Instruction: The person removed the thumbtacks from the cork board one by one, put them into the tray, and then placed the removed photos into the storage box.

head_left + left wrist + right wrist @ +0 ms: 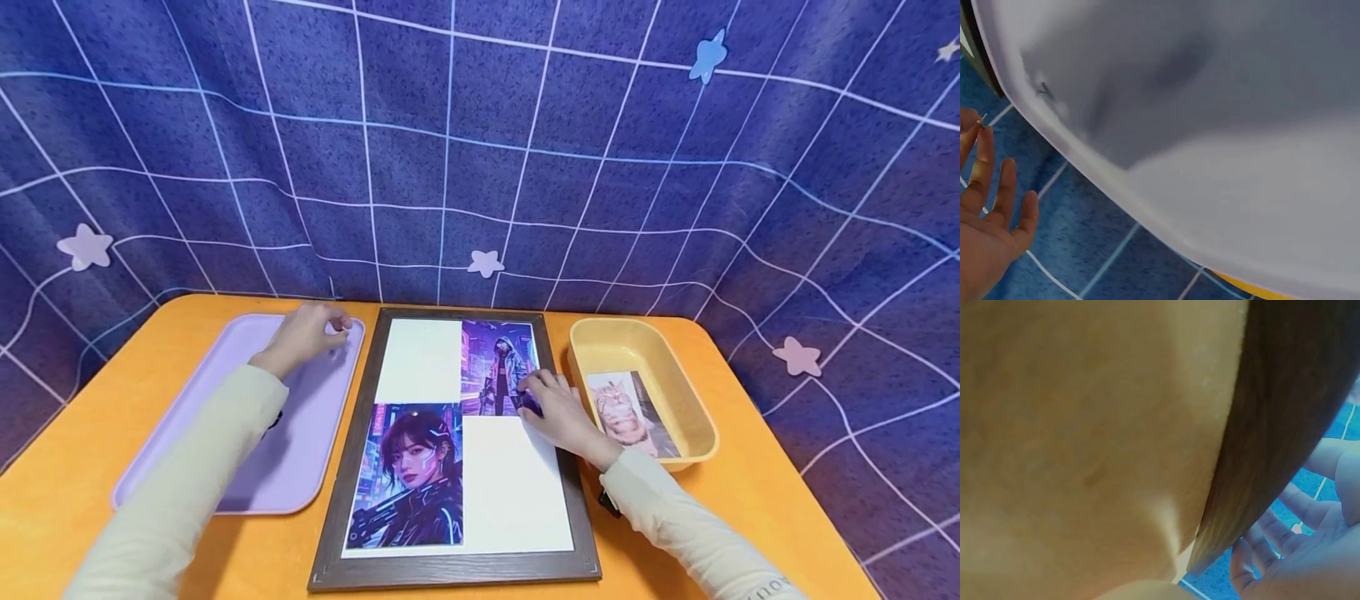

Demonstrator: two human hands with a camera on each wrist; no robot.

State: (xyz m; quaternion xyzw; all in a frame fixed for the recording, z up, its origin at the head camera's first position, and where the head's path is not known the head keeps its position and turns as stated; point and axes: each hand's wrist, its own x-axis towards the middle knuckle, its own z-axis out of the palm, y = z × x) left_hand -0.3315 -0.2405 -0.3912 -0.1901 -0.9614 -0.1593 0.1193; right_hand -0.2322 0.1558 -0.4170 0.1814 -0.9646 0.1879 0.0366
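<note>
My left hand (303, 335) is over the far right part of the purple tray (300, 450). In the left wrist view, the thumb and forefinger of that hand (991, 219) pinch a tiny pin-like piece (982, 121), while the other fingers are spread. My right hand (558, 410) rests with relaxed fingers at the lower right of a picture of a hooded figure (498, 358). That picture is in the upper right of a white board (517, 483) with a dark wooden frame (457, 571). A picture of a dark-haired figure (412, 475) occupies the lower left.
To the right stands a yellow bin (675, 358) with a cat picture (618, 412) inside. A small metallic piece (1044, 91) lies near the tray's rim. The orange table (45, 542) ends at a blue grid-patterned curtain (405, 167) with star shapes.
</note>
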